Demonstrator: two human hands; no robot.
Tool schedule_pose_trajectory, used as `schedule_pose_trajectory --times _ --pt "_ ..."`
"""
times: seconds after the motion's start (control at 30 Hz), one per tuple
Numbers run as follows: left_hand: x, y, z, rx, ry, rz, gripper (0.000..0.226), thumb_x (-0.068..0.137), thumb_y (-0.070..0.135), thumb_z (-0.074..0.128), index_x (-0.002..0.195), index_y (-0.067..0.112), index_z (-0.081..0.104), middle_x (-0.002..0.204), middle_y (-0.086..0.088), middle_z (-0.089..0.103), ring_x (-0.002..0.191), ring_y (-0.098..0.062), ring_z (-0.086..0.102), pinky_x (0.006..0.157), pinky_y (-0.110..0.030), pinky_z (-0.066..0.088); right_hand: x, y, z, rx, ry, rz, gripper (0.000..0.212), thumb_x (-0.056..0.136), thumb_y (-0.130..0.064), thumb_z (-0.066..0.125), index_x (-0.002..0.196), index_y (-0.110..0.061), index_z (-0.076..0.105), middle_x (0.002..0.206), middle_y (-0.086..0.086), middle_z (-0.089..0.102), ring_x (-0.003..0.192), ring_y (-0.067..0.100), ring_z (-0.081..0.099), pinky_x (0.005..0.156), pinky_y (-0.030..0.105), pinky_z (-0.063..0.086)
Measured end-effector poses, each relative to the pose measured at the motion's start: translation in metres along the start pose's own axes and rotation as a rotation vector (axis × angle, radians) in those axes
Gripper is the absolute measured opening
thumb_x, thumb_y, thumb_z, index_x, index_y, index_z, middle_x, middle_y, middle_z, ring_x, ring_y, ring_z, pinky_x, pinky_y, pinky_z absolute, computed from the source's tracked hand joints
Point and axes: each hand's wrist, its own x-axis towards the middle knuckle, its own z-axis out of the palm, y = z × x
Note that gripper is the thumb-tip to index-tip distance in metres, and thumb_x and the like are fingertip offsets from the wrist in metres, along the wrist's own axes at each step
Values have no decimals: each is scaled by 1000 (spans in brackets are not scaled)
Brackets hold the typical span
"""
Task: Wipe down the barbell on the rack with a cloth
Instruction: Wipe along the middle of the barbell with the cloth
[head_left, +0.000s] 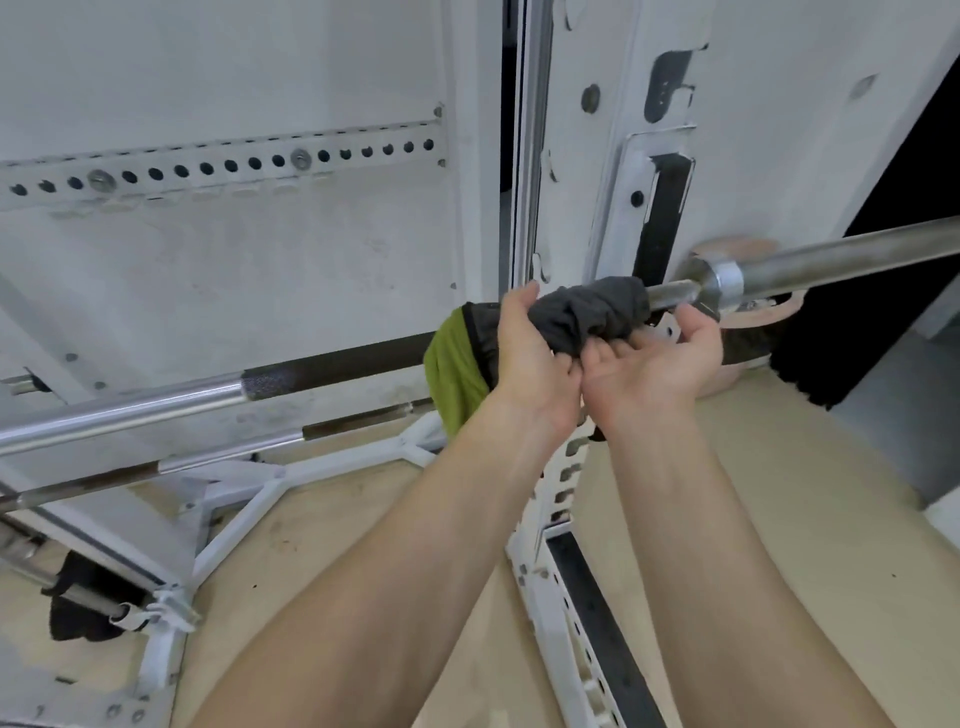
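A steel barbell (332, 366) runs across the view from lower left to upper right, resting on the white rack (631, 208). Its thicker sleeve (852, 257) sticks out past the collar at the right. A dark grey and green cloth (587, 312) is wrapped around the shaft just left of the collar. My left hand (524, 358) grips the cloth-covered shaft from the front, fingers curled over the top. My right hand (654, 358) is palm up under the cloth, its fingers only loosely bent and touching the cloth's hanging end.
A second bar (234, 449) lies lower on the rack, behind the first. The white rack upright (576, 597) with slots stands between my forearms. A perforated white rail (223, 166) crosses the wall. Wooden floor (779, 519) lies right; a dark opening (893, 291) is behind the sleeve.
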Motion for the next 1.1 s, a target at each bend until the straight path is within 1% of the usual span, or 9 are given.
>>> schedule_pose_trajectory --times 0.2,0.27,0.33,0.47,0.6,0.77,0.83,0.97,1.1 --pt "-21 35 -31 601 -20 6 32 94 36 53 118 17 65 115 -9 73 104 -21 71 97 -38 54 -9 27 -15 -279 -31 -128 42 93 -14 49 135 -12 55 132 2 63 122 14 60 109 34 45" --pt "-29 46 -28 826 118 167 23 95 32 57 103 13 67 101 -9 74 93 -20 73 87 -36 59 -17 34 -17 -404 -95 -273 42 94 -9 46 133 -21 53 123 -11 59 109 -3 58 97 17 48" --pt "-26 51 -27 1129 209 440 28 93 32 60 87 5 64 82 -7 70 77 -19 68 74 -33 57 -22 39 -19 -614 -168 -432 50 99 -7 40 147 -22 41 137 -18 46 112 -16 50 92 6 43" --pt "0 53 -22 1813 135 772 36 96 37 51 65 20 54 59 5 57 58 -14 54 53 -31 40 7 30 -19 -1421 -311 -718 57 100 -40 19 149 -19 42 161 -7 28 151 6 11 123 36 15" --pt "37 56 -18 2140 -61 956 36 99 33 49 67 18 58 61 8 51 61 -15 52 56 -31 40 48 12 -36 -2110 -273 -1144 57 103 -38 16 143 -13 48 155 4 41 151 25 18 117 51 26" --pt "37 66 -20 2265 -40 1339 36 88 40 55 59 19 55 61 6 49 63 -14 41 51 -31 39 63 9 -50 -2111 -160 -1232 52 104 -40 28 145 -13 45 157 5 38 151 28 18 117 42 27" --pt "30 69 -30 2176 -52 1503 31 82 39 62 58 19 58 70 4 50 73 -16 38 61 -31 33 62 14 -48 -2053 -88 -1250 50 102 -37 35 143 -10 47 159 10 32 150 30 19 117 40 28" --pt "31 73 -59 2000 -142 1265 25 80 34 67 65 16 61 113 -2 53 102 -22 49 78 -35 44 54 36 -35 -1834 59 -1217 44 99 -29 44 135 -7 53 157 15 32 148 29 25 117 42 32" --pt "33 82 -71 1878 -160 1198 31 82 34 62 59 15 53 119 4 54 98 -12 60 70 -32 48 44 59 -43 -1635 -166 -1284 38 95 -9 52 131 0 59 144 11 52 144 25 35 118 39 32"
